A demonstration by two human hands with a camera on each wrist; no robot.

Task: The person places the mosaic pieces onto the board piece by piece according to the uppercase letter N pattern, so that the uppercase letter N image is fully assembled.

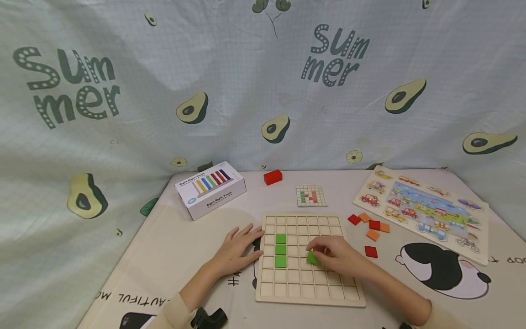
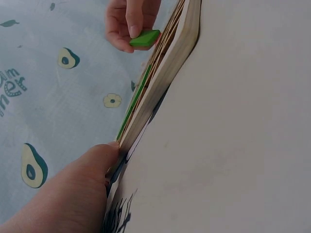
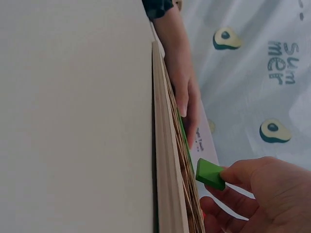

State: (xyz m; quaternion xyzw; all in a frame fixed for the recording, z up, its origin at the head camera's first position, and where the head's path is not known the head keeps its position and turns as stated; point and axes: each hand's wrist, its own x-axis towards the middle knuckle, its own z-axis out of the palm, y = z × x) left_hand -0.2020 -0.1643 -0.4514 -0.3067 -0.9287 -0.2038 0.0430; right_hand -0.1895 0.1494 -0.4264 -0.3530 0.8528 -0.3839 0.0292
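A wooden grid board (image 1: pixel 306 299) lies on the table, with three green square tiles (image 1: pixel 281 250) set in a column on its left side. My right hand (image 1: pixel 338 257) pinches another green tile (image 3: pixel 210 173) between thumb and fingers, just over the board's middle right cells. In the right wrist view this tile is tilted and apart from the board. My left hand (image 1: pixel 235 251) lies with its fingers spread at the board's left edge, fingertips touching the rim. The left wrist view shows its thumb (image 2: pixel 97 160) against that edge.
Loose red and orange tiles (image 1: pixel 373 235) lie right of the board. Behind it are a small pattern card (image 1: pixel 311 204) and a red block (image 1: pixel 273 177). A white box (image 1: pixel 218 204) stands back left; a vehicle picture puzzle (image 1: pixel 485 219) lies at the right.
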